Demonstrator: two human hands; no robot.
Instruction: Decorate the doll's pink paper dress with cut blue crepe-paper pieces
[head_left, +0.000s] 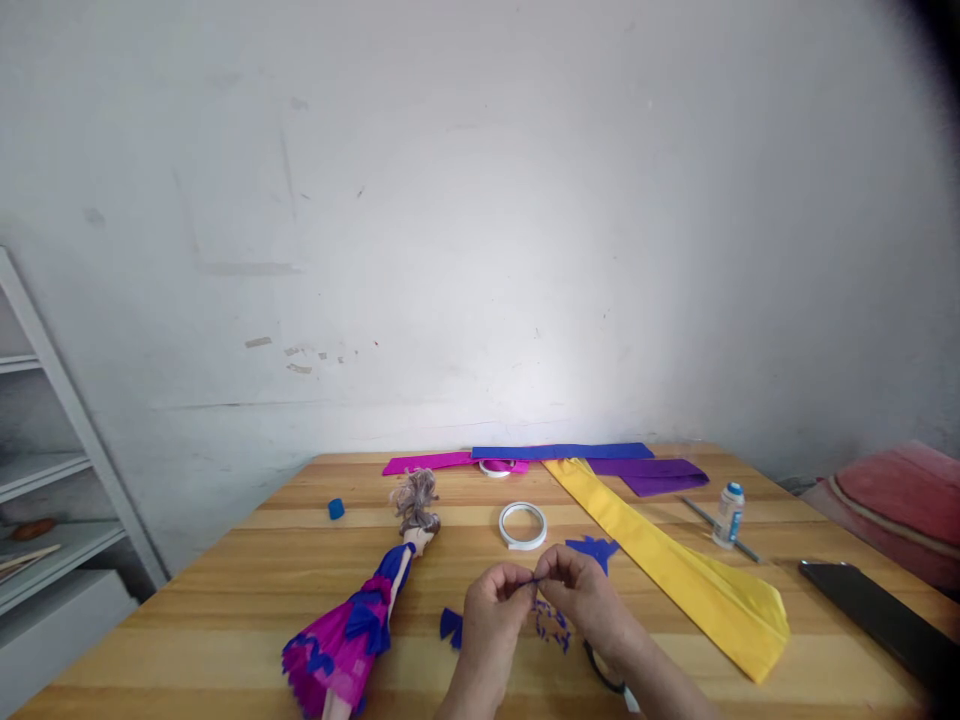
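- Left hand (pixel 491 600) and right hand (pixel 581 590) meet fingertip to fingertip, both pinched narrow on a small blue paper scrap (pixel 534 580).
- Scrap sits between the hands above the table (pixel 225 610) — long axis roughly left-right, equally near both.

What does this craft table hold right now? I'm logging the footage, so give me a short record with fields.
left hand: pinches a small blue paper piece together with the right
right hand: pinches the same piece
doll: lies left of the hands, in a magenta and blue paper dress
tape ring: flat on the table, beyond the hands
yellow paper strip: runs diagonally on the right
glue bottle: upright, far right
table: wooden
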